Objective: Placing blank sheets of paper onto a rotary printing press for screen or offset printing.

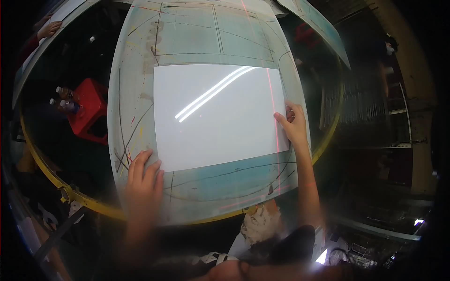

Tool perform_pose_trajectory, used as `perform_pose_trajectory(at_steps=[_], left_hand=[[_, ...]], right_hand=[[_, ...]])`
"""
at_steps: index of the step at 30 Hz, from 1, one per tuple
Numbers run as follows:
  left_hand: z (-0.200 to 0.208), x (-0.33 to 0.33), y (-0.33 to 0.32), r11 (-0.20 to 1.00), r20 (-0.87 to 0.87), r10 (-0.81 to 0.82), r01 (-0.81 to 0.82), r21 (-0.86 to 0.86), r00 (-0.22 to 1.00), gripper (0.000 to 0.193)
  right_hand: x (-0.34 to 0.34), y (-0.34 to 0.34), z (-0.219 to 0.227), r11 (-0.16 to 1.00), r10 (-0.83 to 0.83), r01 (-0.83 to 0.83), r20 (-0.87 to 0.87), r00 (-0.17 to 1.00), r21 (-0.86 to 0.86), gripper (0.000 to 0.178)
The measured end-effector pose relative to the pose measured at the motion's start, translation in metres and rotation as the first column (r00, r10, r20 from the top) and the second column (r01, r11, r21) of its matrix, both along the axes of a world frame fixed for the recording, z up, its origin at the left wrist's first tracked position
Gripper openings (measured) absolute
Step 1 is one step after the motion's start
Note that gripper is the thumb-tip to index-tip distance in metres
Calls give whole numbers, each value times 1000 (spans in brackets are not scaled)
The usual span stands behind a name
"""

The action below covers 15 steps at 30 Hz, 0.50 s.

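A glossy white rectangular sheet (220, 122) lies on a pale blue-green board (225, 175) marked with dark drawn lines. Two bright light streaks reflect off the sheet, and a red laser line runs down its right side. My right hand (294, 125) pinches the sheet's right edge, thumb on top and the other fingers curled at the side. Beside the sheet's near left corner, my left hand (144, 180) rests on the board with fingers stretched out; its fingertips are close to that corner, and I cannot tell if they touch it.
A yellow curved rail (51, 173) runs around below the board. To the left stands a red plastic stool (89, 110) beside several bottles (65, 99). Another person's hand (49, 29) rests on a board at the far left. A further board (323, 28) juts in at upper right.
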<state>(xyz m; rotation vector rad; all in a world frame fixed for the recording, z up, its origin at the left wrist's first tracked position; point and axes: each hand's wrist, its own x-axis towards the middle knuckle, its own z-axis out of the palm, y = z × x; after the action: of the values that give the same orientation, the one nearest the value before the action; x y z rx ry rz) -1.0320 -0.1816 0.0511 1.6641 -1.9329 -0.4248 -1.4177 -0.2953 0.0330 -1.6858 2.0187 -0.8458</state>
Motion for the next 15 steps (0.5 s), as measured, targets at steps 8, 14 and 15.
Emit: perform_pose_trajectory(at_steps=[8,14,15], left_hand=[[-1,1,0,1000,53,-3,3,-2,999,18],[-3,2,0,1000,48,-3,3,4,999,18],[-4,1,0,1000,26,1,-1,4,1000,19]], right_hand=[[2,0,-1,1000,13,-14,43,999,17,56],[1,0,-2,1000,16,-16,44,999,11,55],[1,-1,-2,1000,2,-2,29,1000,-3,55]])
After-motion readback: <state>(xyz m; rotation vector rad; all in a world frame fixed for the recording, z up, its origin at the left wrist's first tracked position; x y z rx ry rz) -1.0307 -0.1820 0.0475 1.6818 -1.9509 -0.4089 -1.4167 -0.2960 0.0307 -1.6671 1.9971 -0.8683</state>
